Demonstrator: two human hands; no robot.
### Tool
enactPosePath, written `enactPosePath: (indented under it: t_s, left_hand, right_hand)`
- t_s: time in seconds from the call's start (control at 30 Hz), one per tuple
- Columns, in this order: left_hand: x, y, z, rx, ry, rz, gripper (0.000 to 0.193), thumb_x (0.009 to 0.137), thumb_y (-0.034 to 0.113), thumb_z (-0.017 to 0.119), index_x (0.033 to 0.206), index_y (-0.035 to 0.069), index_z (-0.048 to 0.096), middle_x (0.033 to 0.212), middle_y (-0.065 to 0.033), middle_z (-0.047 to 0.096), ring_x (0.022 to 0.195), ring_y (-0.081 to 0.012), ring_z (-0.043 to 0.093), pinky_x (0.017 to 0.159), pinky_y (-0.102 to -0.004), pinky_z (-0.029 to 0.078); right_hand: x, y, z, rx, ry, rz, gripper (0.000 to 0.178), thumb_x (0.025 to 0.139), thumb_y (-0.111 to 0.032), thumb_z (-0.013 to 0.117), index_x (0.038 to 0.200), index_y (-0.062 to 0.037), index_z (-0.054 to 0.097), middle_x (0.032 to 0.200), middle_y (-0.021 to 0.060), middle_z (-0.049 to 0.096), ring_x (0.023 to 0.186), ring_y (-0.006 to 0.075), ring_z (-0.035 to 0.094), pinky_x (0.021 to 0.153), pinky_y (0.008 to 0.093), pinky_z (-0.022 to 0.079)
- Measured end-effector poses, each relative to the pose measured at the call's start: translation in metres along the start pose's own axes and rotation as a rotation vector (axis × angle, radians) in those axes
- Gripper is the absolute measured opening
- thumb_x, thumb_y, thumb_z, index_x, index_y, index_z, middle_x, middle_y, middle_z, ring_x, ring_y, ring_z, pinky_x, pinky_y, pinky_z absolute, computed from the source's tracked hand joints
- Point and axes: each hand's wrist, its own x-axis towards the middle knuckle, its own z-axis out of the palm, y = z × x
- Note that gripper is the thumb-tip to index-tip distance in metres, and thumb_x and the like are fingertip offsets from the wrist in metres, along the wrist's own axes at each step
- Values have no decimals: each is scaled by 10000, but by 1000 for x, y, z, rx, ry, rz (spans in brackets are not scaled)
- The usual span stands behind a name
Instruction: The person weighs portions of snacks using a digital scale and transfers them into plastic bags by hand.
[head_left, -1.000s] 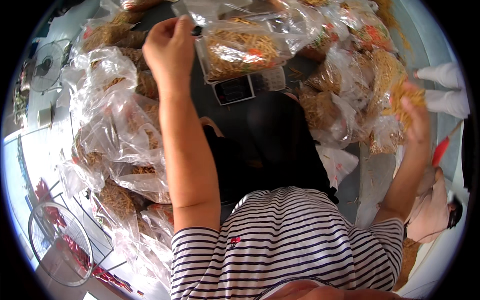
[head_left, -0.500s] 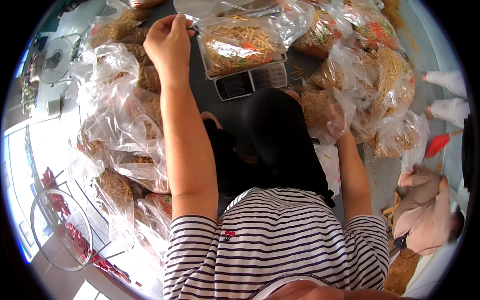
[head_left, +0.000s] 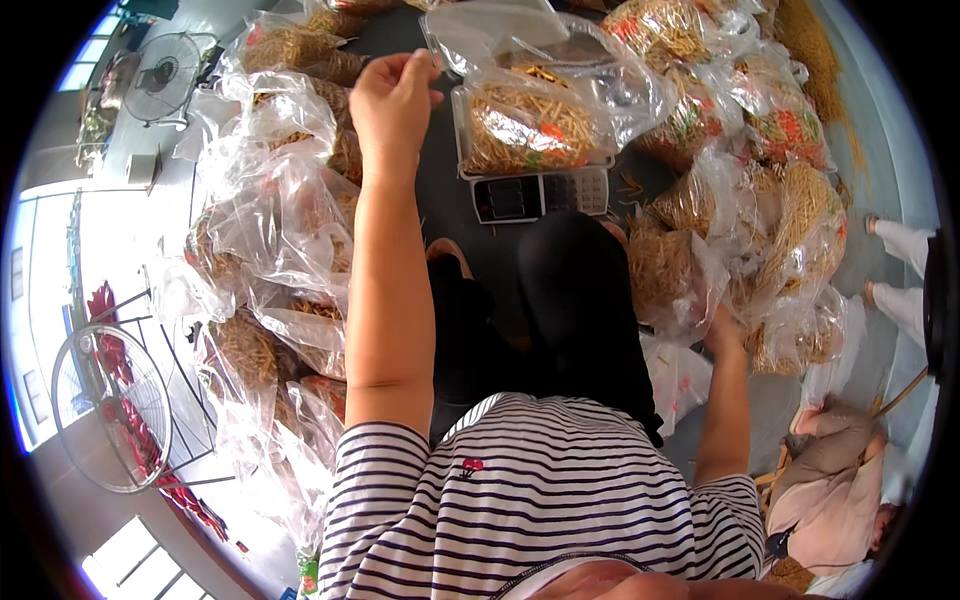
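A clear bag of dried yellow-brown sticks lies on the tray of a digital scale, its loose plastic mouth spread out on the far side. My left hand is raised just left of the scale, thumb and fingers pinched together. Whatever they hold, if anything, is too small to make out. Low on the right, my right hand is at the near side of another clear bag of dried strands. Plastic film covers its fingers, so their grip is hidden.
Filled bags are heaped on my left, and more filled bags on my right. A white plastic bag lies beside my right knee. Fans stand at the left. Another person is crouched at the lower right.
The whole view has shifted, so the scale and bags sit lower and further right. My right hand has drawn slightly back toward me along its bag. My left hand stays pinched beside the scale.
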Motion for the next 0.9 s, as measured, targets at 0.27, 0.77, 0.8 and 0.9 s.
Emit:
enactPosePath:
  t_s: [0.27, 0.77, 0.8, 0.9]
  left_hand:
    - [28, -14, 26, 738, -190, -298, 974, 721, 647, 598, 1178, -181, 364, 742, -168, 629, 552, -177, 630, 534, -266, 518]
    - [1, -57, 4, -648, 91, -248, 162, 739, -63, 408, 695, -60, 563, 554, -188, 576, 449, -299, 617, 365, -371, 501]
    - [-9, -52, -8, -622, 121, -190, 168, 738, -65, 386, 701, -53, 550, 561, -186, 569, 450, -294, 616, 368, -361, 503]
    - [-26, -14, -48, -638, 145, -16, 223, 712, -72, 294, 715, -41, 514, 592, -173, 536, 438, -304, 604, 367, -370, 511]
  right_hand:
    - [2, -153, 27, -124, 375, -803, 357, 908, -226, 534, 1227, -71, 495, 1113, 107, 590, 977, 186, 577, 829, 306, 458]
    - [202, -371, 249, -939, -422, -975, 338, 940, -318, 470, 1129, -63, 584, 713, -53, 462, 572, 35, 344, 494, 189, 276]
    - [186, -370, 258, -824, -439, -1125, 345, 939, -334, 469, 1141, -79, 581, 710, -52, 448, 578, 32, 342, 479, 189, 274]
    - [90, -402, 293, -512, -451, -1047, 363, 936, -372, 470, 1162, -104, 566, 673, -71, 401, 583, 15, 328, 458, 175, 248]
